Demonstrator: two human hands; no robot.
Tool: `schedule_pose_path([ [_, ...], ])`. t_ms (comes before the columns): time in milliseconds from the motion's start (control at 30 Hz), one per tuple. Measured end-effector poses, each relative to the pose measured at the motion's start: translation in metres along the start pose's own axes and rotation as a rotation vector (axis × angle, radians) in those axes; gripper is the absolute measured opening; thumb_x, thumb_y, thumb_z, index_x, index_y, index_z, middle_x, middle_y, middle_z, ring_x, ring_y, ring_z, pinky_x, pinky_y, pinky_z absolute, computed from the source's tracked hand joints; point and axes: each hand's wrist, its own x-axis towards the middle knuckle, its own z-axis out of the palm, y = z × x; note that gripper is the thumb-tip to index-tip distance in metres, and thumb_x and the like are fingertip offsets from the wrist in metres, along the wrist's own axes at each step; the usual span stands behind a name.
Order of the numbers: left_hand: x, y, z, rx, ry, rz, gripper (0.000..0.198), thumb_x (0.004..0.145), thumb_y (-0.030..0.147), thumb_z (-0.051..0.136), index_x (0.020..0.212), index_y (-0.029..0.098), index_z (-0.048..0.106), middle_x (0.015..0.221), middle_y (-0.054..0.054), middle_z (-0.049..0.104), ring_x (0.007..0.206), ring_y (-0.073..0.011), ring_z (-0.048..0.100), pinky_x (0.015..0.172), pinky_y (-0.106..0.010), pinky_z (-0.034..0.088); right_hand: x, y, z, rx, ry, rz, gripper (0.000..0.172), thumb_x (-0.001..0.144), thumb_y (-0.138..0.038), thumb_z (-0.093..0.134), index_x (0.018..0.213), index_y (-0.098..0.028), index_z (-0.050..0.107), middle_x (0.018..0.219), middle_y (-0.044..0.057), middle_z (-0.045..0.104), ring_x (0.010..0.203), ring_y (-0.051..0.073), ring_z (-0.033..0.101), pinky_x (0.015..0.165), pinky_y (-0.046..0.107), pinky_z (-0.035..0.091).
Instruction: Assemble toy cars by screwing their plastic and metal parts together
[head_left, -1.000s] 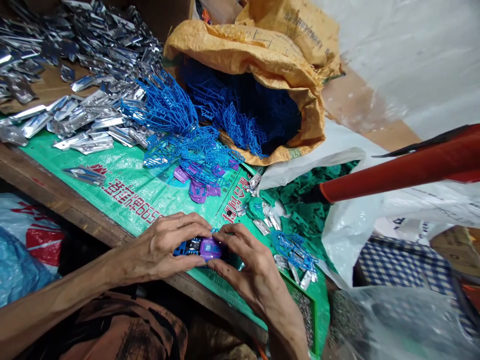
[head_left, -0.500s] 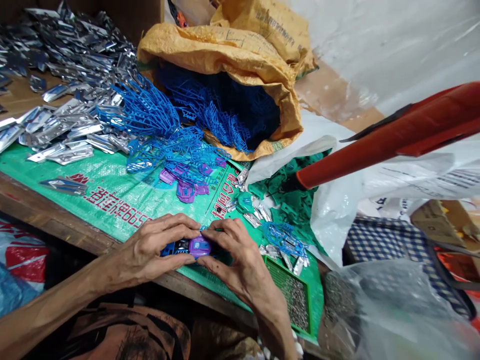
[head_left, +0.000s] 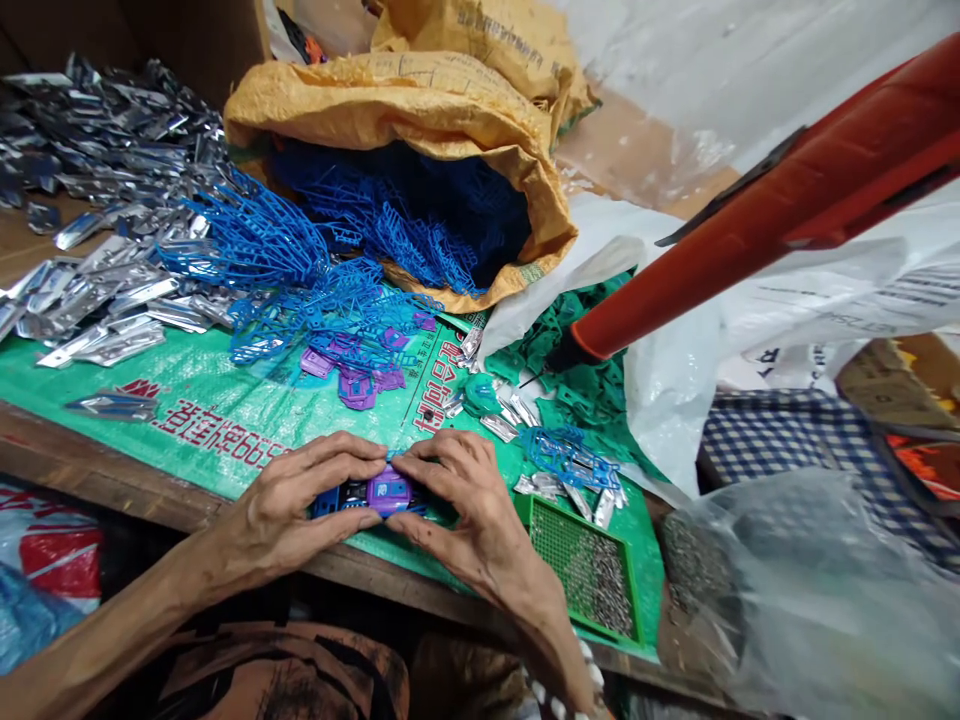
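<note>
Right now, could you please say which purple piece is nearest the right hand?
The purple piece on the blue-and-black assembly, between the left hand and right hand; the other purple pieces lie farther off, by the blue frames.

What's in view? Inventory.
assembly: one, purple-blue, lower centre
open sack: one, orange, top
sheet: one, green, centre
metal parts: many, silver, mostly left
frames: many, blue, sack, sheet
shells: several, purple, centre
pieces: many, green, in white bag
tool: one, red, right
bits: many, grey, in green tray
cloth: one, blue-white, right
plastic bag: one, clear, right
carton: one, brown, right
bags: unclear count, multicoloured, lower left
left hand: one, on assembly
right hand: one, on assembly
</note>
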Motion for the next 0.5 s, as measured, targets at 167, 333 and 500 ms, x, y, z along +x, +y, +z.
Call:
schedule_pose_path([
  [167, 0.003, 0.004, -0.002, 0.014, -0.016, -0.005, 0.025, 0.096, 0.022, 0.067, 0.121, 0.021, 0.067, 0.119, -0.009, 0.072, 0.111, -0.0209, 0.071, 0.096, -0.033, 0.06, -0.004, -0.001, 0.003, 0.048, 0.039, 0.023, 0.029, 0.093, -0.037, 0.072, 0.12, -0.025, 0.072, 0.111, 0.006, 0.076, 0.108, 0.022, 0.064, 0.1, 0.047, 0.047],
  [333, 0.008, 0.018, -0.003, 0.121, -0.034, 0.0, 0.03, 0.095, 0.018, 0.065, 0.125, 0.021, 0.064, 0.118, -0.008, 0.072, 0.11, -0.0201, 0.07, 0.097, -0.03, 0.058, 0.0, -0.001, 0.001, 0.044, -0.009, 0.062, 0.025, 0.093, -0.036, 0.072, 0.115, -0.025, 0.072, 0.11, 0.005, 0.077, 0.11, 0.023, 0.066, 0.112, 0.052, 0.036],
  [500, 0.005, 0.02, 0.002, 0.176, -0.02, 0.041, 0.022, 0.097, 0.016, 0.061, 0.118, 0.022, 0.067, 0.124, -0.01, 0.068, 0.113, -0.0224, 0.067, 0.096, -0.036, 0.056, -0.001, 0.0, 0.004, 0.074, 0.0, 0.074, 0.028, 0.094, -0.039, 0.07, 0.118, -0.024, 0.07, 0.109, 0.004, 0.077, 0.11, 0.021, 0.067, 0.117, 0.05, 0.033],
])
